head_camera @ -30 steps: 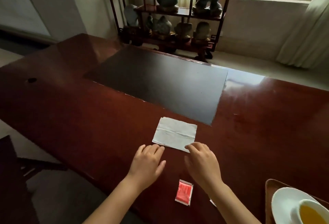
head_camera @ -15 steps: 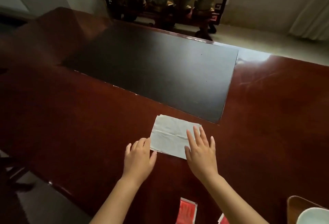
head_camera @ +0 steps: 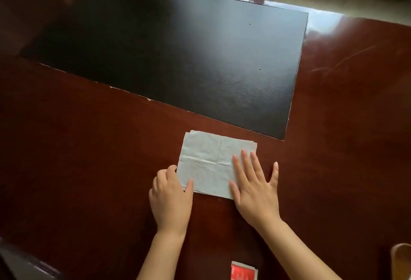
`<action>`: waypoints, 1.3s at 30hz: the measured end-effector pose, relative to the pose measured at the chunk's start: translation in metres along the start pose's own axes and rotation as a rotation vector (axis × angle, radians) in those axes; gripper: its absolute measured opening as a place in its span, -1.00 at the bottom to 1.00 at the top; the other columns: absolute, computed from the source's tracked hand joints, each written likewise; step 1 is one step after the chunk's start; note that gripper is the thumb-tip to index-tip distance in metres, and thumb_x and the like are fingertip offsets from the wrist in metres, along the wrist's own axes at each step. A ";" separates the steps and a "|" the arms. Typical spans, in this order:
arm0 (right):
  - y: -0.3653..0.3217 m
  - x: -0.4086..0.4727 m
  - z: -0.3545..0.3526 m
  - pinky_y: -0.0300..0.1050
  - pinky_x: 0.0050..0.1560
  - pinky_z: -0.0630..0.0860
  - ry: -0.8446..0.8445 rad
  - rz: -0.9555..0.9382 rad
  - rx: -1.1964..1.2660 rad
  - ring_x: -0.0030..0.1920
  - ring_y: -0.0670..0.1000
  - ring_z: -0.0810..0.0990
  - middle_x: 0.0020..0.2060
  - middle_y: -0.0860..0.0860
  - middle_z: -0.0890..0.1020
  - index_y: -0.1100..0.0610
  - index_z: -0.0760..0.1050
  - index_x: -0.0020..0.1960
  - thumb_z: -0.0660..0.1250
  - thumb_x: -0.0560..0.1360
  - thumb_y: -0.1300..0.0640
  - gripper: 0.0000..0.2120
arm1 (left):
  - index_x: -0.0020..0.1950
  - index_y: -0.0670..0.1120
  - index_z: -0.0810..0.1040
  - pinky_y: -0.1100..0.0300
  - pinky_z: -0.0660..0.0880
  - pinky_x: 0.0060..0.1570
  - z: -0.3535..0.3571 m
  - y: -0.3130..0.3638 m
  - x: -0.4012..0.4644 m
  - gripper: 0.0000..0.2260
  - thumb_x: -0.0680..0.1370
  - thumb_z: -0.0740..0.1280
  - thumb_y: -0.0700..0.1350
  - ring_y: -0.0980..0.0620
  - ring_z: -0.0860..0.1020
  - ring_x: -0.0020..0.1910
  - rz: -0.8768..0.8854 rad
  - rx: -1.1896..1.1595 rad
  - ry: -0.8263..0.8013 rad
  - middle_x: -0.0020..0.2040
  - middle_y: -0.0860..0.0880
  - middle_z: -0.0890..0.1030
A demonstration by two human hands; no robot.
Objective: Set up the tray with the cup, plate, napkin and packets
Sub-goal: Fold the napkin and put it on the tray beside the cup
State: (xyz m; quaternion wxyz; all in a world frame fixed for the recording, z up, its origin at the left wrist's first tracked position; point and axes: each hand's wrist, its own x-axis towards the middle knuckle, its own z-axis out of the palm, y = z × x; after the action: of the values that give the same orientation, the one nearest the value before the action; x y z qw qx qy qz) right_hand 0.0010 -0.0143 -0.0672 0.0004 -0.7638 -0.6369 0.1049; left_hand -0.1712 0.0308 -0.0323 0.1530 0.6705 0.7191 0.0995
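On the counter (head_camera: 89,168), the right hand (head_camera: 255,193) now presses flat on the napkin (head_camera: 211,159); the left hand (head_camera: 171,199) pinches its corner, likely folding

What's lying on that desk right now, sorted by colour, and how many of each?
White: 1, the napkin under both hands.
Red: 1, a packet cut off at the bottom edge.
Black: 1, the desk mat.
Brown: 1, a tray corner at the right edge.
Total: 4.

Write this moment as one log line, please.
napkin flat on table | right hand pressing it | left hand at its corner
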 end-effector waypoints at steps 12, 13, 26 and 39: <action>0.003 -0.003 0.002 0.32 0.40 -0.18 0.067 0.008 0.042 0.49 0.06 0.03 0.49 0.01 0.10 0.03 0.02 0.49 -0.10 0.55 -0.17 -0.44 | -0.08 -0.09 0.56 0.12 0.48 -0.05 -0.004 0.000 0.009 -0.92 0.46 0.38 -0.22 0.05 0.53 -0.08 -0.094 -0.560 0.007 -0.09 0.03 0.57; 0.004 -0.004 0.000 0.32 0.40 -0.16 0.081 0.004 0.059 0.49 0.07 0.07 0.48 0.01 0.15 0.04 0.07 0.48 -0.08 0.55 -0.16 -0.45 | -0.07 -0.06 0.56 0.11 0.49 -0.05 -0.006 0.000 0.008 -0.92 0.47 0.37 -0.21 0.06 0.54 -0.07 -0.089 -0.587 0.001 -0.08 0.03 0.59; 0.020 -0.013 -0.025 0.20 0.45 -0.10 0.459 0.260 0.511 0.48 -0.11 0.07 0.44 -0.07 0.21 0.04 0.13 0.45 -0.02 0.56 -0.03 -0.52 | 0.30 -0.05 0.44 0.38 0.36 0.24 -0.007 0.016 0.003 -0.50 0.59 -0.04 0.22 0.18 0.45 0.27 0.455 -0.751 -0.127 0.27 0.04 0.53; 0.013 -0.001 -0.003 0.26 0.39 -0.30 0.020 -0.010 -0.015 0.49 0.02 -0.12 0.51 -0.03 0.05 0.02 -0.09 0.49 -0.16 0.53 -0.19 -0.42 | 0.48 0.05 -0.23 -0.21 -0.21 0.42 0.042 0.021 0.065 -0.44 0.52 -0.21 0.22 0.05 -0.25 0.49 0.977 0.286 -0.347 0.50 0.07 -0.22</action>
State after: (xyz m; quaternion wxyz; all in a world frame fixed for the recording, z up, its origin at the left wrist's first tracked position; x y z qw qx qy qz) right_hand 0.0137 -0.0176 -0.0660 0.0015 -0.7616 -0.6414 0.0926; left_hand -0.1404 0.0948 -0.0704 0.1124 0.9478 0.2939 -0.0521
